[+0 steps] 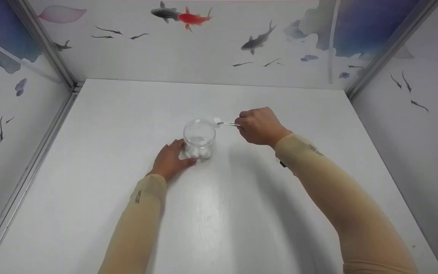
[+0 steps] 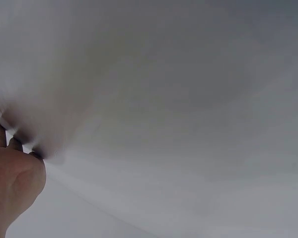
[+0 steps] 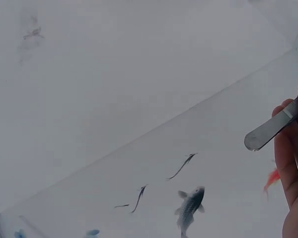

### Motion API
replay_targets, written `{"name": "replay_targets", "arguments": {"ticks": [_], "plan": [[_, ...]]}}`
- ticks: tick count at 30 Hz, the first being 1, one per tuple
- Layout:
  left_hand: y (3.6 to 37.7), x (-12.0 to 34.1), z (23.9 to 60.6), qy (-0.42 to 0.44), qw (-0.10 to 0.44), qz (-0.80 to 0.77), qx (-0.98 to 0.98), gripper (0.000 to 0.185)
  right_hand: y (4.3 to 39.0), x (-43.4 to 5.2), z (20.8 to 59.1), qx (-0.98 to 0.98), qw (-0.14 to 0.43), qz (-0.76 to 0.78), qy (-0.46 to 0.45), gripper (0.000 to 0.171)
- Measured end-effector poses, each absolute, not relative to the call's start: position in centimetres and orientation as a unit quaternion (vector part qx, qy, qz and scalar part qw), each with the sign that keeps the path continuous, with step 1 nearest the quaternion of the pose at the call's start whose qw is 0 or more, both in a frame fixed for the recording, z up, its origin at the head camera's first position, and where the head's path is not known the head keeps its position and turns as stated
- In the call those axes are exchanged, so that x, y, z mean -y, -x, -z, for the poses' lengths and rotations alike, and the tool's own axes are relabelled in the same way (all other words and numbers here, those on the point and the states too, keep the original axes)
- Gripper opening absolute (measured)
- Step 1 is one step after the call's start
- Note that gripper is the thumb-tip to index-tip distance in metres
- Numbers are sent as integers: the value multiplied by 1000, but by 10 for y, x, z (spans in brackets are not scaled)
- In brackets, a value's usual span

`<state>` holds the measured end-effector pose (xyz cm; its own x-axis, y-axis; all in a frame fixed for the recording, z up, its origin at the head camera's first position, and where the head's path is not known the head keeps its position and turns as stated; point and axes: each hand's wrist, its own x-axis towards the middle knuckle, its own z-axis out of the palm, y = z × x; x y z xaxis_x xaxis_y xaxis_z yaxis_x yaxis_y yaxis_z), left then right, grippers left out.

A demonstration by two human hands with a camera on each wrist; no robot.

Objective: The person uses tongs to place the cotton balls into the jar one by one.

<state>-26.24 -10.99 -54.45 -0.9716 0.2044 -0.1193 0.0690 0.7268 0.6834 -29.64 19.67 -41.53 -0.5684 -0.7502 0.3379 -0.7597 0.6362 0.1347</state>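
Observation:
A clear round jar (image 1: pixel 200 133) stands on the white table with several white cotton balls (image 1: pixel 199 153) at its bottom. Around its left side my left hand (image 1: pixel 171 160) holds it, thumb in front and fingers behind. My right hand (image 1: pixel 259 125) grips metal tweezers (image 1: pixel 228 123), whose rounded end shows in the right wrist view. At the tweezers' tips is a white cotton ball (image 1: pixel 217 121), just right of the jar's rim. In the left wrist view only part of the left hand (image 2: pixel 15 178) appears, and the jar is not seen.
The white table (image 1: pixel 127 110) is bounded by a back wall (image 1: pixel 203 57) printed with fish, and by side walls. A metal rail (image 1: pixel 25 175) runs along the left edge. Shadows of the right arm fall across the table.

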Motion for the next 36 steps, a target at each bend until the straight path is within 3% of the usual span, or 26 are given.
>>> {"name": "replay_targets", "arguments": {"ticks": [18,36], "plan": [[261,109,543,-77,99,-355,-926,89,289,-174,423,878,154,20,-453,12],[262,109,544,-61,98,-362,-925,89,292,-182,421,884,164,14,-438,10]]}}
